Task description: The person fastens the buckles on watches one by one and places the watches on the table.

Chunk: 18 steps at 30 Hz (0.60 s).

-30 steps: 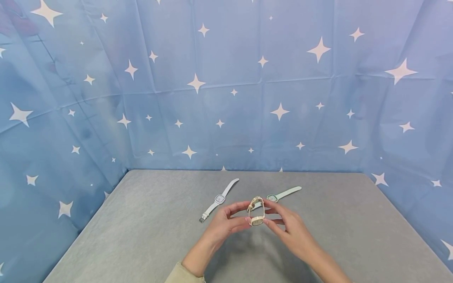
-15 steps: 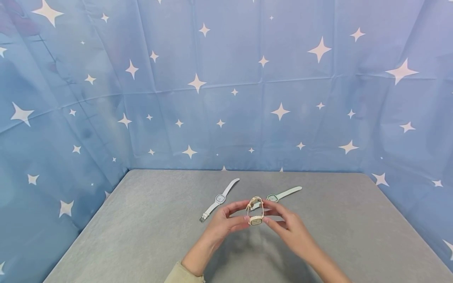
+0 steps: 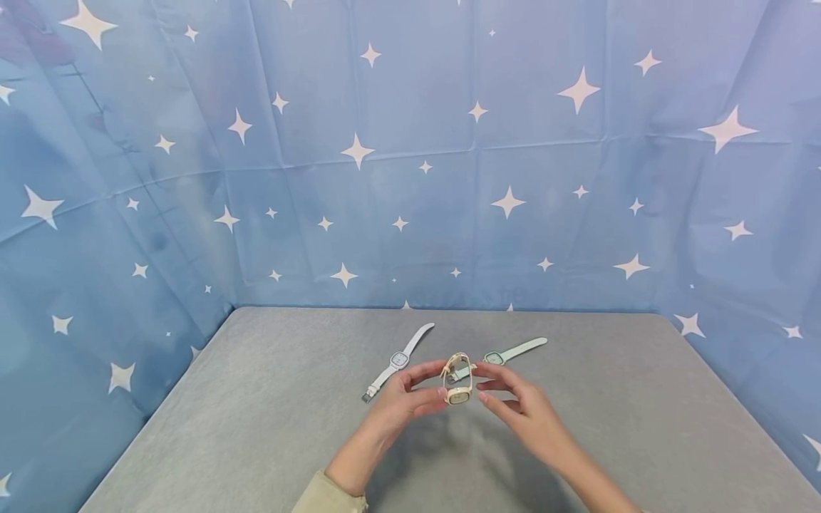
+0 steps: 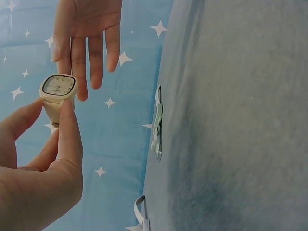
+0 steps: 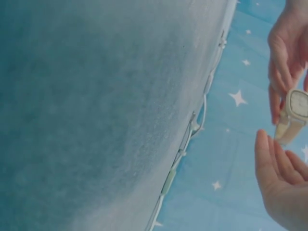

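Observation:
A cream wristwatch (image 3: pixel 458 396), its strap fastened into a loop, is held up above the table by my left hand (image 3: pixel 404 399). In the left wrist view, thumb and fingers pinch the watch (image 4: pixel 58 86) at its case and strap, with the dial facing up. My right hand (image 3: pixel 522 406) is just to the right of it, fingers extended and thumb apart from the case. The right wrist view has the right hand's (image 5: pixel 281 178) fingertips close to the strap. Behind the hands lies a mint-green wristwatch (image 3: pixel 522 348), partly hidden by the right fingers and the cream watch.
A white wristwatch (image 3: pixel 399 360) lies unfastened and flat on the grey table (image 3: pixel 256 427), left of the mint-green one. A blue cloth (image 3: pixel 436 235) with white stars hangs behind the table and along its sides.
The cream watch has shifted slightly left and up with the left hand. The right thumb has come away from the watch case. The two watches on the table have stayed put.

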Tool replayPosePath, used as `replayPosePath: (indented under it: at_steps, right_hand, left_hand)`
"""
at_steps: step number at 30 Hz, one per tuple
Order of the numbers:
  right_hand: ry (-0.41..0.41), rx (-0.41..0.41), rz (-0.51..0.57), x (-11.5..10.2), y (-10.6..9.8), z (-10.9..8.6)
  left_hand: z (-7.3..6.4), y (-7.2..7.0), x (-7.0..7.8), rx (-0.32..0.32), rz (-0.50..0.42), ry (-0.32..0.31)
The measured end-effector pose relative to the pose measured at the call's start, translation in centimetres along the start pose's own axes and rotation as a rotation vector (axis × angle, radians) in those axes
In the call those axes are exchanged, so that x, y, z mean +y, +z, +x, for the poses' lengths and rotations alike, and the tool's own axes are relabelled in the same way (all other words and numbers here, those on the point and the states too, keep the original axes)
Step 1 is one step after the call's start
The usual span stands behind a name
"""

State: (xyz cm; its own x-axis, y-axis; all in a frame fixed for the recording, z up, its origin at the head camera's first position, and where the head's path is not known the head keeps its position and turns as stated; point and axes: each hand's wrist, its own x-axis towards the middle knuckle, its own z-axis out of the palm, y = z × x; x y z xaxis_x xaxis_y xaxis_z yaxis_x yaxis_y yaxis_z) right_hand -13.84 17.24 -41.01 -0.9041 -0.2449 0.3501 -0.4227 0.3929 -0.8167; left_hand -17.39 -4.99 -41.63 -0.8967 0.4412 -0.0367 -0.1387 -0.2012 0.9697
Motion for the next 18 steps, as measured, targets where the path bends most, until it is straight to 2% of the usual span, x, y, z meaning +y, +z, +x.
replayPosePath:
  at_steps: [7,18]
  right_hand:
    - [-0.020,0.011,-0.008,0.3,-0.1,-0.1]
    - [-0.002,0.016,-0.011,0.1,-0.4,-0.3]
  left_hand:
    - [-0.1,-0.4,0.2,0.032,0.016,0.003]
    - [0.0,-1.5,0.3,0.066,0.035,0.005]
